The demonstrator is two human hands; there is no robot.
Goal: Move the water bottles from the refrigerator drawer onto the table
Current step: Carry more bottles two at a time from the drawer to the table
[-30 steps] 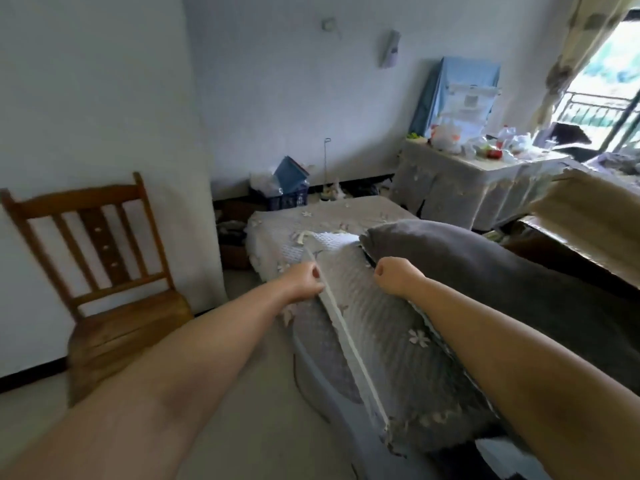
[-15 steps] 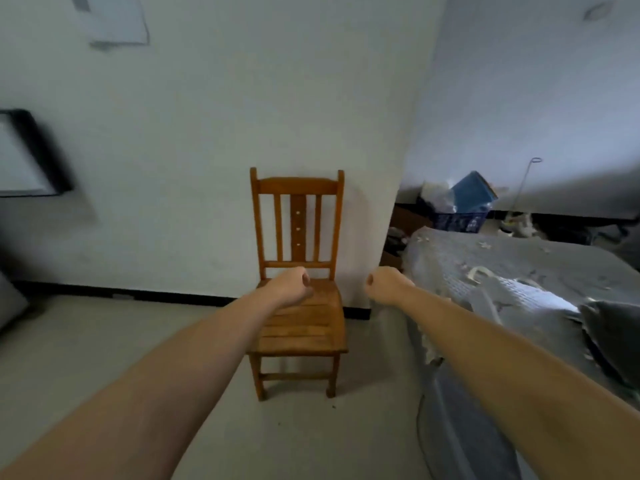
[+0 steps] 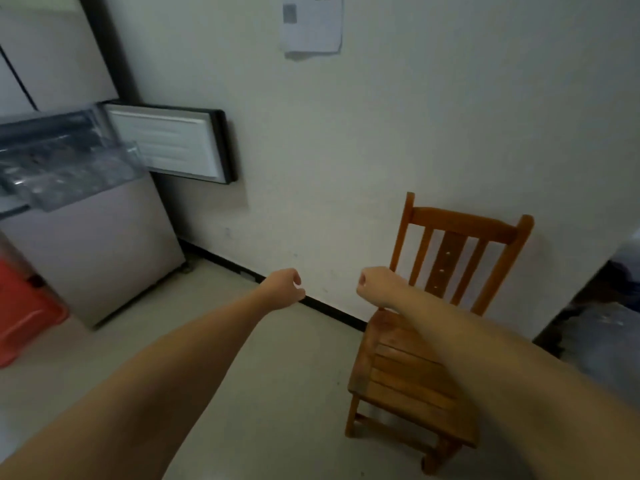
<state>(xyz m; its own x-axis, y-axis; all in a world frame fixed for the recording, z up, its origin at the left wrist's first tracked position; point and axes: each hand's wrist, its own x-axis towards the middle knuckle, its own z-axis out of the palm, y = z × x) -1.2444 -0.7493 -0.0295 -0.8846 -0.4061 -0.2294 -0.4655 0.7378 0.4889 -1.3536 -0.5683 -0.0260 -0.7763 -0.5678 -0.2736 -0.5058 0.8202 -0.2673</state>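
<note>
A grey refrigerator (image 3: 93, 251) stands at the left with a small door (image 3: 166, 147) swung open against the wall. Its clear plastic drawer (image 3: 69, 171) is pulled out; blurred clear shapes lie inside, and I cannot tell whether they are bottles. My left hand (image 3: 284, 287) and my right hand (image 3: 375, 285) are stretched out at mid-frame, far right of the drawer. Both have curled fingers and hold nothing. No table is in view.
A wooden chair (image 3: 408, 368) stands against the white wall under my right forearm. A red plastic object (image 3: 24, 313) sits on the floor left of the refrigerator. A dark, blurred bed edge (image 3: 606, 323) shows at the right. A paper (image 3: 311, 22) hangs on the wall.
The view has swung left from the bed, past the chair, to the refrigerator. Both hands stay curled and outstretched, holding nothing.
</note>
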